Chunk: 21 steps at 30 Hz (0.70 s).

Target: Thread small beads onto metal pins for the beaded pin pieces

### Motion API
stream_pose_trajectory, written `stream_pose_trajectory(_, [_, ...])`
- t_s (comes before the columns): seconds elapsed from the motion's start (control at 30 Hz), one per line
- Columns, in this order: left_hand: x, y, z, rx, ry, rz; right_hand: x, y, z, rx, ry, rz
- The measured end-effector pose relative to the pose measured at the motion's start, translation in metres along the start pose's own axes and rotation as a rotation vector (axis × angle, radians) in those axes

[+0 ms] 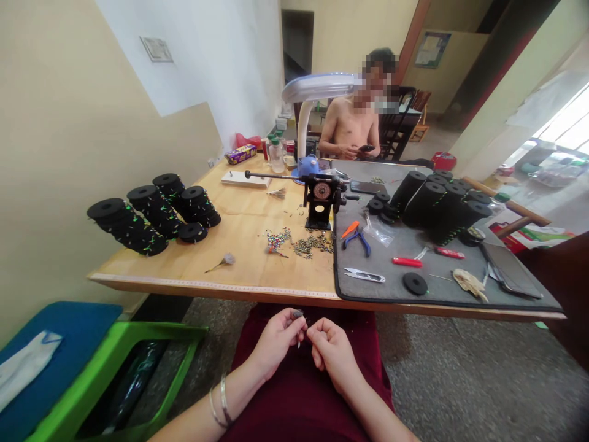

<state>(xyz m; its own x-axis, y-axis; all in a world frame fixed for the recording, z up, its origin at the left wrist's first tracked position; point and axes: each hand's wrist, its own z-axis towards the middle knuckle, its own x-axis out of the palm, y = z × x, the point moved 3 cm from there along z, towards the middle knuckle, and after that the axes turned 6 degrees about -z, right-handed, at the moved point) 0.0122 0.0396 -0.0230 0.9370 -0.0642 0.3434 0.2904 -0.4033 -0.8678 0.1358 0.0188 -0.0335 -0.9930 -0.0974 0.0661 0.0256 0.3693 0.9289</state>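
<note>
Over my lap, just in front of the table edge, my two hands nearly meet. My left hand is closed, thumb against fingers, around a small dark grey piece; a thin white tip shows below the fingers. My right hand is closed in a pinch right beside it. Whatever its fingertips hold is too small to make out. Beyond them on the wood lie a pile of small metal pieces, a pile of coloured beads and a grey tuft on a thin stem.
A black hand-cranked winder stands mid-table before a lamp. Stacked black foam spools are at left and right. The grey mat bears pliers and thread snips. A person sits opposite, holding a phone.
</note>
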Motion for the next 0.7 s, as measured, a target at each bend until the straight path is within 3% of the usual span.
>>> stream_pose_trajectory(0.7, [-0.0031, -0.0044, -0.0033, 0.226, -0.002, 0.287, -0.0003, -0.0019, 0.0016, 0.065, 0.002, 0.074])
